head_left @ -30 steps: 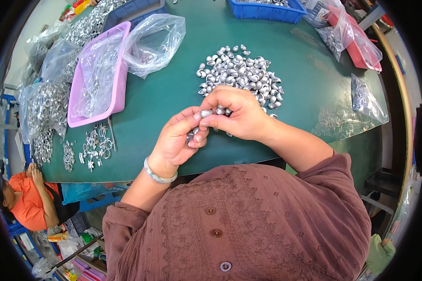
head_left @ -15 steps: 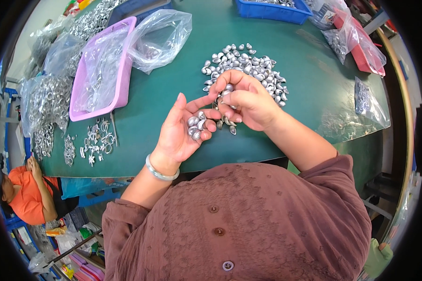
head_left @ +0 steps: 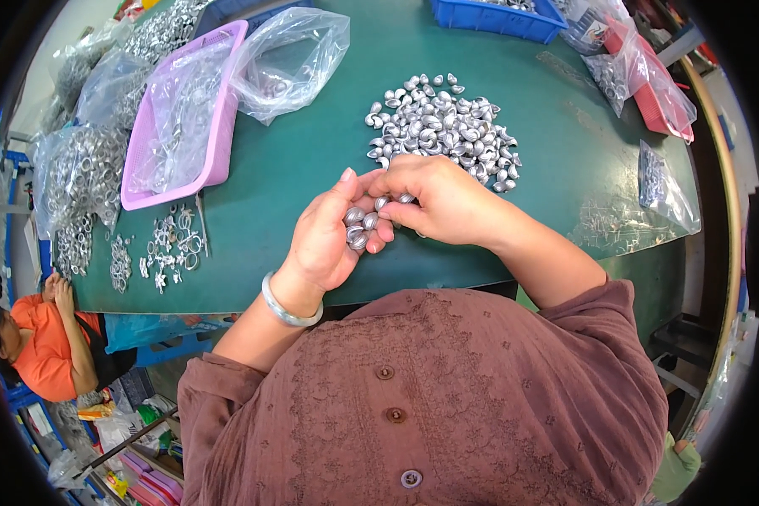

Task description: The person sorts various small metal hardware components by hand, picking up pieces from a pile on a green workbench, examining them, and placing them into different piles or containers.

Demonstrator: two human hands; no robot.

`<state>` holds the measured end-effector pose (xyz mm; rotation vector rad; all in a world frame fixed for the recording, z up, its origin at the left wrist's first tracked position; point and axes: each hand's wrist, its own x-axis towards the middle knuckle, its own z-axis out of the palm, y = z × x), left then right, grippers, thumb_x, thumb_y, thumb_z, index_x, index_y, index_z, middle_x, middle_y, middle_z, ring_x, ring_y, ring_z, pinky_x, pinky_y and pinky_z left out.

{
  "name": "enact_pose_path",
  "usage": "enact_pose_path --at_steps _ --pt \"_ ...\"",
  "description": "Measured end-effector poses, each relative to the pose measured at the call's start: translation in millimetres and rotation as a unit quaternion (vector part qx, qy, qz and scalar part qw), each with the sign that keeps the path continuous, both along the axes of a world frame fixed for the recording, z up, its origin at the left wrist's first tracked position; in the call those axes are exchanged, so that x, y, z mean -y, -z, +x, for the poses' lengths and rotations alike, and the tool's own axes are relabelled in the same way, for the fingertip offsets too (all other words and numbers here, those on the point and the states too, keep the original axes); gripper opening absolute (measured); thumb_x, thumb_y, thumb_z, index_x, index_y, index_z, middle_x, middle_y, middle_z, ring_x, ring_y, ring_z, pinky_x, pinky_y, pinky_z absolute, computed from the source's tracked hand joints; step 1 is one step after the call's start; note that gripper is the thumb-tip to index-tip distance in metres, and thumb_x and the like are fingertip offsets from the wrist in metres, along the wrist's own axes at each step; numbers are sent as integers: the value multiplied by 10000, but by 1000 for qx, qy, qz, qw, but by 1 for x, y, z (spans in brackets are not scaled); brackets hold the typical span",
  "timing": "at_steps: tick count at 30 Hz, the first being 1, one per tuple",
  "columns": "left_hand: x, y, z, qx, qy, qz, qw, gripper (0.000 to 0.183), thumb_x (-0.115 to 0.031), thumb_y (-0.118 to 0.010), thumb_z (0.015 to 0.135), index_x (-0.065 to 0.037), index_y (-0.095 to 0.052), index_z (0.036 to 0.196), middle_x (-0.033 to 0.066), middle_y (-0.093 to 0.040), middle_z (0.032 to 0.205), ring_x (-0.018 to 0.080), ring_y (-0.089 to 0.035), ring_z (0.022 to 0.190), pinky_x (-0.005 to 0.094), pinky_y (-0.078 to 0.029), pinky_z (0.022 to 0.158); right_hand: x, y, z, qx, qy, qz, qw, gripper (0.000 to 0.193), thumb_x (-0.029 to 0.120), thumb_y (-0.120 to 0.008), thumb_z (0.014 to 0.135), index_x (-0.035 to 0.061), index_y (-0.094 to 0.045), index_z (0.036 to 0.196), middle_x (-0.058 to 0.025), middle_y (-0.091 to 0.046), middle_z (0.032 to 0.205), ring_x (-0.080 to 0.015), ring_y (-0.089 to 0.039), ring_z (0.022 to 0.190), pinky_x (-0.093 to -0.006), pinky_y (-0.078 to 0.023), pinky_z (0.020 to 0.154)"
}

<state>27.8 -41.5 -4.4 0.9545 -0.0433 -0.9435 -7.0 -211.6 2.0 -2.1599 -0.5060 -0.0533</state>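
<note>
My left hand (head_left: pixel 325 232) is palm up and cupped around several small silver shell-shaped metal pieces (head_left: pixel 360 226), ridged and rounded. A pale bangle (head_left: pixel 288 312) circles its wrist. Back uppermost, my right hand (head_left: pixel 447 198) meets the left fingers, its thumb and fingertips pinched on more such pieces (head_left: pixel 405 199). Its own back hides part of that grip. Just beyond both hands, a loose pile of the same silver pieces (head_left: pixel 447 126) lies on the green table.
A pink basket (head_left: pixel 219 160) lined with clear plastic stands at the left, beside bags of metal rings (head_left: pixel 84 181) and loose ring-like parts (head_left: pixel 175 244). Blue tray (head_left: pixel 497 21) and red basket (head_left: pixel 649 93) are at the far side. A person in orange (head_left: pixel 46 346) sits at the left edge.
My right hand has come down and left, closing over the left fingers. Pieces that showed below the fingertips are now mostly covered.
</note>
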Motion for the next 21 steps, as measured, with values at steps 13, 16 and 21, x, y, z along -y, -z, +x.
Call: enact_pose_path --at_steps 13,16,21 --pt "-13 -1 5 7 17 -7 1000 115 -164 -503 875 -53 -531 875 50 -562 784 77 -481 566 169 -342 450 2 1 2 41 6 148 988 179 79 -653 708 29 -607 873 -45 -528 704 -143 -516 642 -263 -423 557" --pt "-14 1 6 -31 14 -44 998 130 -172 -493 883 -48 -530 877 43 -545 763 77 -470 566 162 -332 448 0 -1 1 -96 24 231 968 177 84 -653 710 31 -610 874 -33 -527 705 -129 -512 648 -257 -418 565" --pt "-13 5 5 -42 30 -93 994 134 -172 -479 885 -42 -504 903 51 -511 781 91 -444 589 151 -310 431 1 1 2 -5 4 188 982 149 85 -636 726 34 -612 864 -32 -537 714 -128 -511 662 -249 -418 586"
